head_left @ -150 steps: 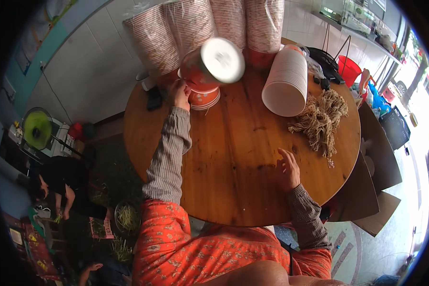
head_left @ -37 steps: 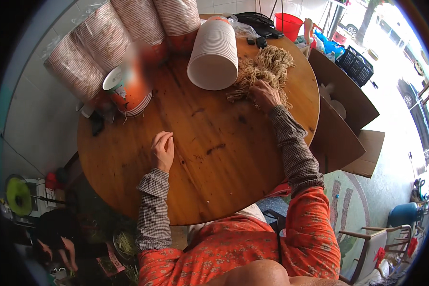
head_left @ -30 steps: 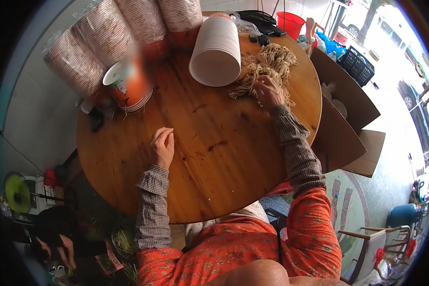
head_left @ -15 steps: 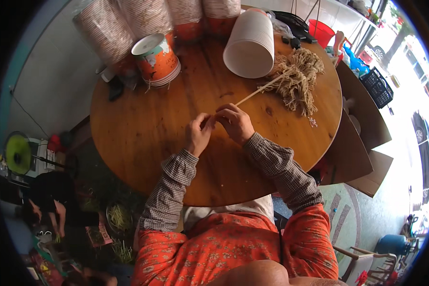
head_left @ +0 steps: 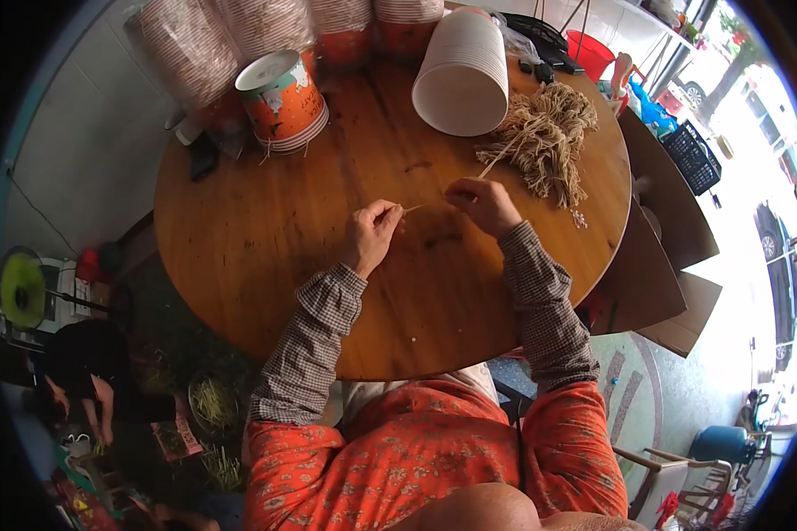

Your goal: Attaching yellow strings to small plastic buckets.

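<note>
My left hand (head_left: 374, 235) is over the middle of the round wooden table (head_left: 328, 301), fingertips pinched together. A short piece of thin tan string (head_left: 413, 210) sticks out of them toward the right. My right hand (head_left: 489, 204) is to the right and a little farther off, its fingers closed at the near end of a pale strand (head_left: 487, 165). That strand runs back to a loose tangled bundle of tan string (head_left: 553, 146) on the table's right side. A gap separates the two hands.
A stack of white paper tubs (head_left: 460, 97) lies sideways at the back. Orange tubs (head_left: 288, 111) stand upright at the back left, before plastic-wrapped tub stacks (head_left: 186, 62). An open cardboard box (head_left: 664, 239) adjoins the right edge. Another person (head_left: 88, 372) bends low at left, near a green fan (head_left: 22, 288).
My hands were together at the middle; now my right hand has moved right, apart from the left. The strand between right hand and bundle shows shorter, and a string end shows at my left fingertips.
</note>
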{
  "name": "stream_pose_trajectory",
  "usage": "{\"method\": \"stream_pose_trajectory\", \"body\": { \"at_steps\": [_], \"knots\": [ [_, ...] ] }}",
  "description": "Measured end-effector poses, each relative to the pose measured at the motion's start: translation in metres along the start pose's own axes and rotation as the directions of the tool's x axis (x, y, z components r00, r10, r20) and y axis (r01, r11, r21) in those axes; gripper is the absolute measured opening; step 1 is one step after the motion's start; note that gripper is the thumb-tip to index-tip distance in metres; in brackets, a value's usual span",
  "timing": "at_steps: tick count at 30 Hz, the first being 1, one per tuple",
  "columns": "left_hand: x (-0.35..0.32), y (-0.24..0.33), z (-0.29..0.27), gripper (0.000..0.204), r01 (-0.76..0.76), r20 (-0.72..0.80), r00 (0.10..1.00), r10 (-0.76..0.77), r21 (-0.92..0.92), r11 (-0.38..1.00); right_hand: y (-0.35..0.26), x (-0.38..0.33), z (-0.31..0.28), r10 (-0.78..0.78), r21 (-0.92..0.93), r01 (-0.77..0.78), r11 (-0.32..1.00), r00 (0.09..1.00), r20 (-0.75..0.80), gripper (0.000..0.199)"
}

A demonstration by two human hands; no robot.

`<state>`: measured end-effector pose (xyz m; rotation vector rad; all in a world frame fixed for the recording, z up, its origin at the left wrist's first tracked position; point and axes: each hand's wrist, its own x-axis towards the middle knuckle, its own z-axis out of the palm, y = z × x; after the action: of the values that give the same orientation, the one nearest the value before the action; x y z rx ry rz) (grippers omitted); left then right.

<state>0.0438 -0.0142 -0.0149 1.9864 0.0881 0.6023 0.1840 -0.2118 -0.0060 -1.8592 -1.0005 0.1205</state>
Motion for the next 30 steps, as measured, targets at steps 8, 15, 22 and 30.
{"method": "stream_pose_trajectory", "body": {
  "at_steps": [8,15,22,30],
  "knots": [
    [-0.001,-0.014,0.006,0.019,0.106,0.053,0.994,-0.099,-0.132,0.986,0.042,-0.008,-0.053,0.039,-0.17,-0.12,0.978,0.908,-0.417,0.016],
    [-0.002,-0.014,0.005,0.022,0.116,0.081,0.991,-0.108,-0.104,0.988,0.03,-0.019,-0.071,-0.042,-0.473,-0.358,0.805,0.761,-0.647,0.014],
    [-0.003,-0.014,0.006,0.021,0.061,0.105,0.993,-0.061,-0.004,0.998,0.045,-0.021,-0.063,0.104,-0.454,-0.202,0.868,0.967,-0.232,0.015],
    [-0.002,-0.013,0.009,0.016,-0.008,0.091,0.996,0.0,0.088,0.996,0.045,-0.011,-0.057,0.188,-0.538,-0.211,0.816,0.977,-0.099,0.016]
  ]
}}
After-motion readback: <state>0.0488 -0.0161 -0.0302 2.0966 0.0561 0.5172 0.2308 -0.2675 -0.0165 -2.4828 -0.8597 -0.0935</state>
